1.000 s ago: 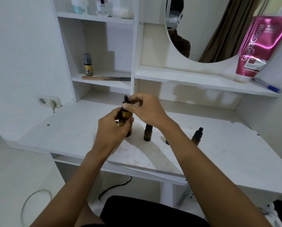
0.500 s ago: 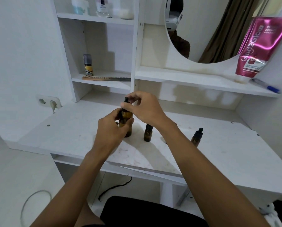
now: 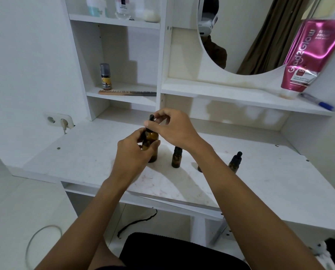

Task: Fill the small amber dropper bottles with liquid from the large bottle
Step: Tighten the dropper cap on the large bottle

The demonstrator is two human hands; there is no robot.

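Note:
My left hand (image 3: 132, 152) grips the body of the large amber bottle (image 3: 152, 138), held just above the white desk (image 3: 84, 156). My right hand (image 3: 172, 129) pinches its black dropper cap (image 3: 151, 118) from above. A small amber bottle (image 3: 176, 157) with a black cap stands on the desk just right of the large one. Another small dropper bottle (image 3: 235, 160) stands further right, past my right forearm. A dark shape (image 3: 199, 168) peeks out beside that forearm, mostly hidden.
A shelf unit behind holds a small yellow-labelled bottle (image 3: 105, 76) and a comb (image 3: 126, 92). A pink tube (image 3: 309, 55) and a pen (image 3: 317, 102) rest on the right shelf under a round mirror (image 3: 250, 36). A wall socket (image 3: 58, 120) is at the left.
My right hand's fingers have shifted slightly on the dropper cap and the hand sits a little higher. The bottles on the desk have not moved.

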